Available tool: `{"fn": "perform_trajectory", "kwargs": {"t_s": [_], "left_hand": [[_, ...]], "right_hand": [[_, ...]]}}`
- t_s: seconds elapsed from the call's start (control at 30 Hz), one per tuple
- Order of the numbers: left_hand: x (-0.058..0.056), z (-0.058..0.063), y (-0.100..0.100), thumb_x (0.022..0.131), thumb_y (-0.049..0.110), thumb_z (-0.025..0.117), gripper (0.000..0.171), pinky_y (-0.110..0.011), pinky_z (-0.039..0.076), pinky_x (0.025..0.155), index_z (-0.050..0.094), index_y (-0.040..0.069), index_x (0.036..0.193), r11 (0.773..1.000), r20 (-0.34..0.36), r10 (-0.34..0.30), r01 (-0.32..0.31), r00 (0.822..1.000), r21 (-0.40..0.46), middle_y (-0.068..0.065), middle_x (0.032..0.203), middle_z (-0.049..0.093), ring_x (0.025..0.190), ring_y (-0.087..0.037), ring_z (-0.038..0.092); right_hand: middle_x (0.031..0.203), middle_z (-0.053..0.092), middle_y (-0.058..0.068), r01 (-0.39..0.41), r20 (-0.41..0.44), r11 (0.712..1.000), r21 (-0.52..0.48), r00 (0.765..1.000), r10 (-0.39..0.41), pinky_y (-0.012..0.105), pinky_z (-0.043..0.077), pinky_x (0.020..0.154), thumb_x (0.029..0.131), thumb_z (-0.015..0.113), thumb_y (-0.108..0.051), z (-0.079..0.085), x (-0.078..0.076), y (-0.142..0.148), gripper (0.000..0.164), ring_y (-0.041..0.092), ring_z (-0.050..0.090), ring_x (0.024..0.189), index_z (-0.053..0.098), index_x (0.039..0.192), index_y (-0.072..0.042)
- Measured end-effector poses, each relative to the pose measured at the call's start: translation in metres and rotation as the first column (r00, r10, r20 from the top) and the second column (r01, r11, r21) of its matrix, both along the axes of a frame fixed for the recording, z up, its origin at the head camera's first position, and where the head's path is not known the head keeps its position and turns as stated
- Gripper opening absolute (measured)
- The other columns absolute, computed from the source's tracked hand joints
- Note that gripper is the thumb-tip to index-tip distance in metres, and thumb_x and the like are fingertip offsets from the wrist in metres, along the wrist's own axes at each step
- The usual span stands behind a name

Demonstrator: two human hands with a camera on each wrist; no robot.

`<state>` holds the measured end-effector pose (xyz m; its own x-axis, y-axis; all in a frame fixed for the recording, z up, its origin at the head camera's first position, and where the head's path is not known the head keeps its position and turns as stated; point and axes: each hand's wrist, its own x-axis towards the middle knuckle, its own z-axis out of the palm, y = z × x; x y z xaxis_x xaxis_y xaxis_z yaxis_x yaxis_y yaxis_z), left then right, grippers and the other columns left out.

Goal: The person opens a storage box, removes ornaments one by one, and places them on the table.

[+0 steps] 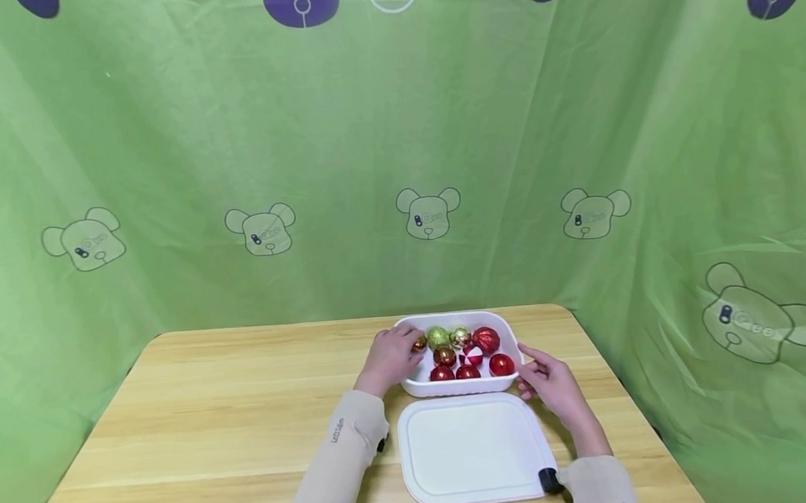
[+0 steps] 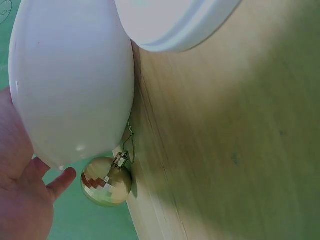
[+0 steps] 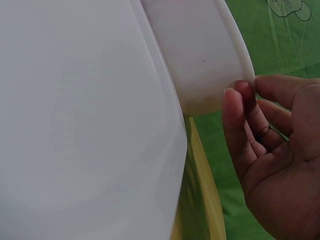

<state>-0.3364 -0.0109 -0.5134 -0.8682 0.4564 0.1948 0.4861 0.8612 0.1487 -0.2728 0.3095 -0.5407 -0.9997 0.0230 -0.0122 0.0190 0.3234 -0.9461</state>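
Note:
A white box (image 1: pixel 443 388) holds several Christmas balls in red, copper and green, and a red-and-white one (image 1: pixel 471 355). My left hand (image 1: pixel 389 359) reaches over its left end, thumb and fingers curled round a copper Christmas ball (image 1: pixel 419 343); the box wall hides these fingertips in the left wrist view. My right hand (image 1: pixel 549 380) pinches the box's right rim between thumb and fingers, plain in the right wrist view. A gold faceted Christmas ball (image 2: pixel 106 181) with a string lies on the table outside the box, close to its wall.
A white lid (image 1: pixel 475 451) lies flat on the wooden table (image 1: pixel 248 423), directly in front of the box. A green curtain (image 1: pixel 344 149) with bear drawings hangs behind the table and at both sides. The table's back edge runs close behind the box.

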Motion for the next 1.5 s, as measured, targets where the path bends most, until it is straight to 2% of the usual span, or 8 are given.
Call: {"fn": "perform_trajectory", "kwargs": {"t_s": [0.2, 0.37, 0.63, 0.87, 1.17, 1.5], "left_hand": [[-0.0003, -0.0020, 0.0009, 0.101, 0.034, 0.066, 0.044, -0.051, 0.047, 0.113, 0.062, 0.016, 0.141, 0.999, 0.015, 0.010, -0.011, 1.000, 0.047, -0.004, 0.140, 0.061, 0.129, -0.027, 0.060], [-0.0024, -0.0068, 0.0018, 0.100, 0.035, 0.068, 0.038, -0.049, 0.050, 0.110, 0.065, 0.020, 0.135, 0.998, 0.011, 0.021, -0.022, 1.000, 0.058, -0.004, 0.139, 0.062, 0.127, -0.027, 0.062], [-0.0031, -0.0093, 0.0029, 0.096, 0.036, 0.074, 0.037, -0.044, 0.054, 0.097, 0.067, 0.025, 0.130, 1.000, -0.009, 0.016, -0.016, 1.000, 0.006, -0.001, 0.121, 0.066, 0.099, -0.024, 0.069], [-0.0015, -0.0068, 0.0037, 0.091, 0.036, 0.079, 0.037, -0.041, 0.053, 0.092, 0.070, 0.025, 0.126, 1.000, -0.014, -0.003, 0.003, 1.000, 0.021, 0.001, 0.114, 0.071, 0.094, -0.022, 0.070], [0.0005, -0.0036, 0.0046, 0.091, 0.032, 0.079, 0.037, -0.043, 0.053, 0.096, 0.068, 0.022, 0.125, 0.999, 0.000, -0.018, 0.018, 1.000, 0.045, 0.002, 0.115, 0.072, 0.098, -0.019, 0.069], [0.0038, -0.0029, -0.0002, 0.092, 0.029, 0.079, 0.035, -0.053, 0.048, 0.111, 0.067, 0.019, 0.123, 0.989, -0.034, -0.020, 0.025, 0.999, 0.148, 0.000, 0.117, 0.068, 0.105, -0.020, 0.068]], "right_hand": [[0.101, 0.069, 0.023, 0.004, 0.000, 1.000, 0.010, 1.000, -0.004, 0.033, 0.065, 0.069, 0.104, 0.061, -0.009, -0.0001, -0.0008, 0.0006, 0.056, 0.019, 0.069, 0.078, 0.041, 0.156, -0.001], [0.100, 0.069, 0.023, 0.003, -0.009, 1.000, 0.015, 1.000, -0.003, 0.032, 0.065, 0.068, 0.104, 0.061, -0.010, -0.0003, -0.0007, 0.0001, 0.057, 0.019, 0.069, 0.077, 0.041, 0.156, -0.001], [0.097, 0.069, 0.020, 0.003, -0.013, 1.000, 0.012, 1.000, -0.003, 0.032, 0.065, 0.068, 0.104, 0.062, -0.011, -0.0009, -0.0009, -0.0002, 0.056, 0.019, 0.069, 0.077, 0.042, 0.155, 0.000], [0.100, 0.069, 0.021, 0.005, -0.005, 1.000, 0.000, 1.000, -0.005, 0.033, 0.065, 0.069, 0.104, 0.061, -0.009, -0.0017, -0.0015, 0.0010, 0.056, 0.020, 0.069, 0.078, 0.042, 0.156, -0.001], [0.102, 0.069, 0.024, 0.001, -0.001, 1.000, -0.012, 1.000, -0.001, 0.033, 0.065, 0.069, 0.104, 0.061, -0.008, -0.0009, -0.0001, 0.0011, 0.057, 0.020, 0.069, 0.078, 0.041, 0.156, 0.000], [0.100, 0.069, 0.023, 0.002, -0.006, 1.000, 0.009, 1.000, -0.002, 0.033, 0.065, 0.069, 0.104, 0.061, -0.009, -0.0016, -0.0008, 0.0012, 0.056, 0.020, 0.069, 0.078, 0.041, 0.156, -0.001]]}}
